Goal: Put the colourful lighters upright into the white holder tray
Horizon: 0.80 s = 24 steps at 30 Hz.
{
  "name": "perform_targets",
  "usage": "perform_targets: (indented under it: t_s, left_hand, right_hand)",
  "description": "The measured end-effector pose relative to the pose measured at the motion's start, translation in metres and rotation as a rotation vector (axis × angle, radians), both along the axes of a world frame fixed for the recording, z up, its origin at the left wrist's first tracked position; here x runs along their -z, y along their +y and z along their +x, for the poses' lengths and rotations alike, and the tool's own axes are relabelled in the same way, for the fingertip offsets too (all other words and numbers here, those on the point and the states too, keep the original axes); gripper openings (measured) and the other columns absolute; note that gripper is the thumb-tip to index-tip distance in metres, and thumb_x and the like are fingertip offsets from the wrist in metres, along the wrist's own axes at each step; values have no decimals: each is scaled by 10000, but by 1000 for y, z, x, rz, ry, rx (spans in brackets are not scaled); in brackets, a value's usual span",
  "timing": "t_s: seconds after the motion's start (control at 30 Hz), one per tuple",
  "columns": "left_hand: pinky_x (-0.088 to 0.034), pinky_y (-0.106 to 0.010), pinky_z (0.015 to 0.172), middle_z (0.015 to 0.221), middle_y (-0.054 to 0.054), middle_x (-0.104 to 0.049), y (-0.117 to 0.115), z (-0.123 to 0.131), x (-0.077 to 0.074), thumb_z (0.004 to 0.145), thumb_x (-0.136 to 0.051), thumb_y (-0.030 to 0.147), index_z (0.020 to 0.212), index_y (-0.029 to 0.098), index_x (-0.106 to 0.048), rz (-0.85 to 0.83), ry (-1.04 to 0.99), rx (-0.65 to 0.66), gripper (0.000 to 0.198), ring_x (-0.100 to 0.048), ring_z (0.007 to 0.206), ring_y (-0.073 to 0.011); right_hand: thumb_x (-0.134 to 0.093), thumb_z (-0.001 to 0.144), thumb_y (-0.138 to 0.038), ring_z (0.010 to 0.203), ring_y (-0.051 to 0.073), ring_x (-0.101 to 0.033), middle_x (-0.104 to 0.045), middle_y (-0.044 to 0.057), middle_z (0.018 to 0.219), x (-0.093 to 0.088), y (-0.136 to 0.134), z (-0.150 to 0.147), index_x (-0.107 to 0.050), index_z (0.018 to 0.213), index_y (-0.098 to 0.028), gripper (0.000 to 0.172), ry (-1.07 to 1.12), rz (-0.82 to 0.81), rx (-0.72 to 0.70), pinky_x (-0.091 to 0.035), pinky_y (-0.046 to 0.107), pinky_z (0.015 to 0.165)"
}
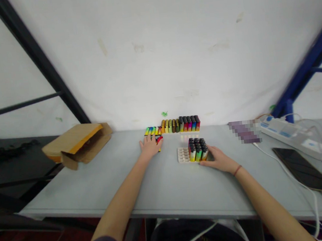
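Note:
A white tray (183, 155) holds several upright lighters (198, 150) with black tops; its left part shows bare slots. My right hand (217, 159) grips the tray's right end between thumb and fingers. Over some loose lighters (159, 140), one with a red top, lies my left hand (150, 147) with its fingers spread; whether it touches them is hard to tell. Just behind that hand, several colourful lighters (150, 130) lie near the wall. Beside them stand a row of yellow and brown lighters (170, 126) and a full block of black-topped lighters (189, 123).
An opened cardboard box (78, 142) sits at the table's left. On the right are a white power strip (293, 137), a dark phone (305, 168), a blurred purple item (245, 131) and white cables. A wall rises behind the grey table (168, 188).

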<state>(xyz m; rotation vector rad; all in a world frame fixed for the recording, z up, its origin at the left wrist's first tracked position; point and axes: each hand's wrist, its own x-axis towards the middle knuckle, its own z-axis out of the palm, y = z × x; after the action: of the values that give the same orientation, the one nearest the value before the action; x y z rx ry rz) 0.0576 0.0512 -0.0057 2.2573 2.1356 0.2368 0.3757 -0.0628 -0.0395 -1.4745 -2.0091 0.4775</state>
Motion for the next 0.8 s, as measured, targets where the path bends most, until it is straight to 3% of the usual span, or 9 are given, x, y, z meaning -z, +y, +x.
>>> perform_targets:
  t_s: [0.1,0.23,0.37,0.47,0.7,0.8]
  left_hand:
    - [-209,-642,1160,1636,-158,-263,4,-5,2,957,-270,646,1536,220,-364,-42,0,87,724,-226,1504,-361]
    - [-227,-637,1156,1617,-165,-304,11,-10,5,965,-294,638,1542,231,-354,-12,-24,213,708,-255,1497,-352]
    - [-269,-520,1184,1574,-121,-405,14,-24,6,988,-321,578,1494,227,-446,74,-49,491,628,-335,1466,-297]
    - [-251,-526,1192,1582,-87,-404,7,-37,7,962,-369,616,1471,263,-480,33,17,626,629,-335,1470,-290]
    - [-281,-555,1157,1595,-61,-385,-15,-40,7,977,-376,569,1479,362,-458,73,86,488,549,-359,1452,-297]
    - [-282,-579,1142,1592,-18,-392,-17,-38,5,989,-381,504,1445,439,-476,80,85,501,470,-362,1447,-288]
  right_hand:
    - [-735,728,-600,1170,375,-614,-660,188,1289,0,0,0,-550,1356,-140,800,-10,-3,5,-456,541,1043]
    - [-730,732,-602,1174,381,-610,-664,189,1275,0,0,0,-562,1341,-126,791,-22,-5,12,-456,537,1040]
    - [-728,734,-603,1187,377,-603,-650,186,1308,0,-1,0,-542,1365,-143,803,-17,3,-1,-447,542,1052]
    - [-723,739,-602,1196,373,-597,-634,194,1331,-1,-1,-1,-522,1385,-137,821,-13,4,-7,-440,544,1059]
    - [-723,735,-607,1194,375,-596,-642,192,1313,1,0,-1,-531,1372,-133,817,-12,-3,4,-441,542,1055]
    - [-726,736,-603,1174,370,-607,-657,174,1293,1,-1,-1,-546,1357,-152,788,-8,14,0,-453,538,1041]
